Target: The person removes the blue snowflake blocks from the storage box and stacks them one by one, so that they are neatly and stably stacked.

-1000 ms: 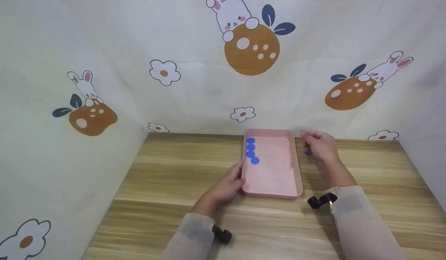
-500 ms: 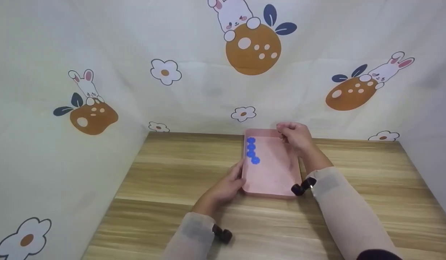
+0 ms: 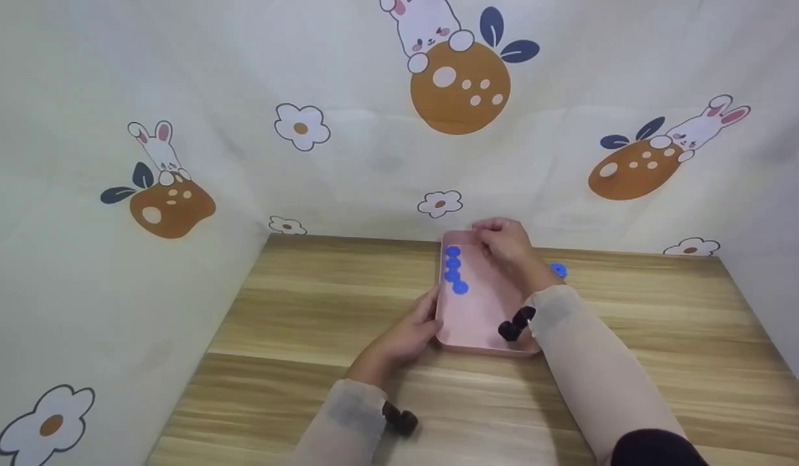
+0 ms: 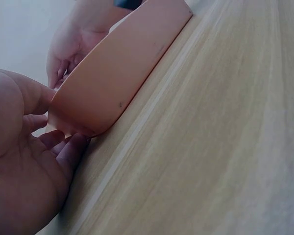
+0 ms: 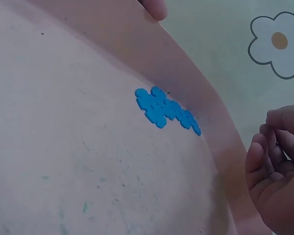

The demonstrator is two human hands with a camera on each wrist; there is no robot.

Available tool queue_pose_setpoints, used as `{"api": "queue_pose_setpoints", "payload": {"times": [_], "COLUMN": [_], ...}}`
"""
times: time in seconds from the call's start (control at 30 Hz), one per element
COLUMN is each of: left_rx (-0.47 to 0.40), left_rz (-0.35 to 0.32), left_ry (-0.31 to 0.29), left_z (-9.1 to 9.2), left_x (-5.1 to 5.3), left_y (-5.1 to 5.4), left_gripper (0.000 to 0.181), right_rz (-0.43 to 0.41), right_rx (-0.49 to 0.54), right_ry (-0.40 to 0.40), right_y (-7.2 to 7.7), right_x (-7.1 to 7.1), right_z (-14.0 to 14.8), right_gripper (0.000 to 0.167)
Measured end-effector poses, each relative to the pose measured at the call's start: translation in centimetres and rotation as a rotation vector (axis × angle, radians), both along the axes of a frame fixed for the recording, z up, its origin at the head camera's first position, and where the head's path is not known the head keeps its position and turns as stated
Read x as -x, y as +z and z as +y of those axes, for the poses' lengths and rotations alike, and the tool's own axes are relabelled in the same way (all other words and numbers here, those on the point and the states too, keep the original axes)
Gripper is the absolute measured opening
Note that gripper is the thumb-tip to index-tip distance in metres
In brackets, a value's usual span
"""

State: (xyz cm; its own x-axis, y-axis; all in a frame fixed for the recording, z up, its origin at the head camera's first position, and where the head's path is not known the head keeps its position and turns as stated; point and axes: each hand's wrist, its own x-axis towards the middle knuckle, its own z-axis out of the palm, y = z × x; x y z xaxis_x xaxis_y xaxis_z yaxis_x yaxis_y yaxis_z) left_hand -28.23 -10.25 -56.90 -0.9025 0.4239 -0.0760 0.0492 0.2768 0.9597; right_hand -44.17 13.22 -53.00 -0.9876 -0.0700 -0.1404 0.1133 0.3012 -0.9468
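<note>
In the head view, my left hand [image 3: 406,336] grips the pink tray [image 3: 487,351] by its left side. The left wrist view shows its fingers [image 4: 71,147] at the tray's corner [image 4: 78,122], with its thumb side at the rim. My right hand [image 3: 506,246] hovers over the tray's back right part, its fingers curled; no piece shows in them in the right wrist view, where this hand [image 5: 279,171] is beside the tray wall [image 5: 225,132]. Several blue flower-shaped pieces [image 3: 452,263] lie in a touching row along the tray's inner left side, the nearest one [image 3: 460,287] offset right.
Another blue flower piece [image 3: 558,270] lies on the wooden table [image 3: 309,310], right of the tray and partly behind my right wrist. A patterned cloth [image 3: 360,175] stands behind the table and along its sides.
My right hand has moved left from beside the tray to above its back part. The blue piece on the table, covered half a second ago, shows again. My left hand keeps its hold.
</note>
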Motion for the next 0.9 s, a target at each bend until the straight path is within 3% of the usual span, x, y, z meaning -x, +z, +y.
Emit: {"api": "queue_pose_setpoints", "payload": {"times": [0.23,0.37,0.6,0.9], "left_rx": [0.034,0.018,0.026,-0.021], "left_rz": [-0.017,-0.016,-0.033,-0.026], "left_ry": [0.013,0.014,0.016,-0.018], "left_z": [0.1,0.0,-0.1,-0.1], "left_x": [-0.1,-0.1,-0.1,-0.2], "left_y": [0.0,0.1,0.2,0.1], "left_gripper": [0.072,0.072,0.072,0.073], "right_rz": [-0.118,-0.106,-0.090,-0.043], "right_rx": [-0.160,-0.246,-0.279,-0.294], "right_ry": [0.015,0.057,0.327,0.519], "right_y": [-0.4,-0.9,-2.0,-2.4], "right_x": [-0.4,-0.5,0.0,-0.2], "right_z": [-0.8,-0.9,-0.5,-0.1], "right_gripper": [0.025,0.020,0.022,0.023]}}
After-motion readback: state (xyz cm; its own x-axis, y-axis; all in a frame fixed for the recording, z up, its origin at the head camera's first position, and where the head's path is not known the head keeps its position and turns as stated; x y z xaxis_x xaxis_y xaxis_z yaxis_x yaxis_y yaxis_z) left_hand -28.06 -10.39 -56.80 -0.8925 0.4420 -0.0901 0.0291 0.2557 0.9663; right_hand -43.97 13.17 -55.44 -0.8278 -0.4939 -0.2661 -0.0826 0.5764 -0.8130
